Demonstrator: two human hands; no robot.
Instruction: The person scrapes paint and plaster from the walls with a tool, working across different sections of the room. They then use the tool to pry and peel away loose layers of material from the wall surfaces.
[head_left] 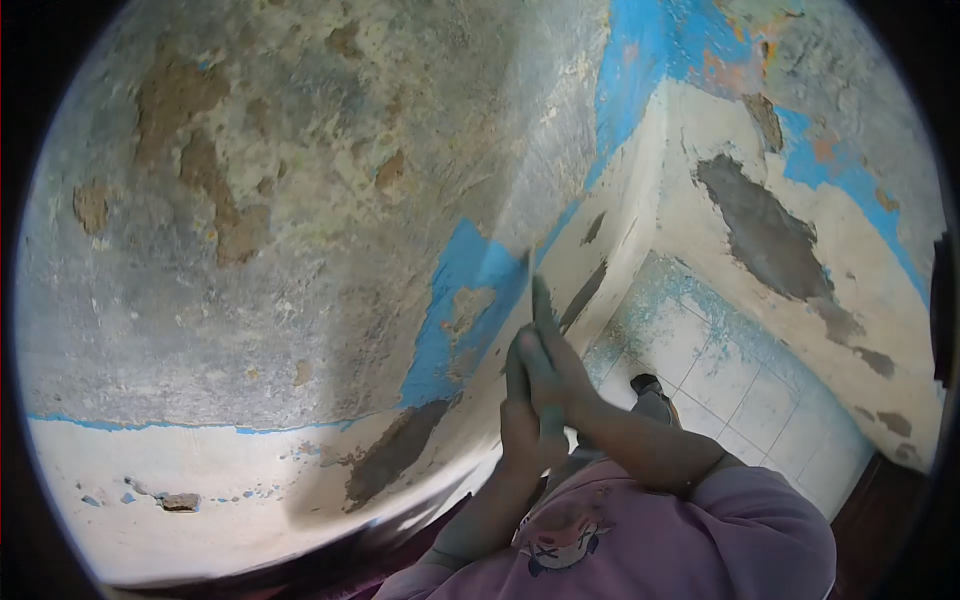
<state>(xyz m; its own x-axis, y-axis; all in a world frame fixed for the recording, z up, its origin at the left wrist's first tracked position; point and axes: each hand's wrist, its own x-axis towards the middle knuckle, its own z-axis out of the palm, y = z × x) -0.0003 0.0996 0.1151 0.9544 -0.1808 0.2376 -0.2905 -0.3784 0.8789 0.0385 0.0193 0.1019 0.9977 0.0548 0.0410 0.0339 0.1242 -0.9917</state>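
Both hands are close together at the wall, around a thin flat scraper [531,268] seen nearly edge-on. My right hand [566,375] is closed on it, with a finger stretched up along the blade. My left hand [527,425] presses in from below and is closed around the lower part; the handle is mostly hidden by the fingers. The blade tip is at the edge of a patch of blue paint [455,300] on the wall; whether it touches cannot be made out. The fingers look dusty grey.
Rough grey wall [250,300] with brown pits fills the left. A cream lower band [170,450] with chipped grey patches [765,230] runs round the corner. White floor tiles [730,380] and a shoe [646,383] lie below right. A dark edge [880,520] stands at lower right.
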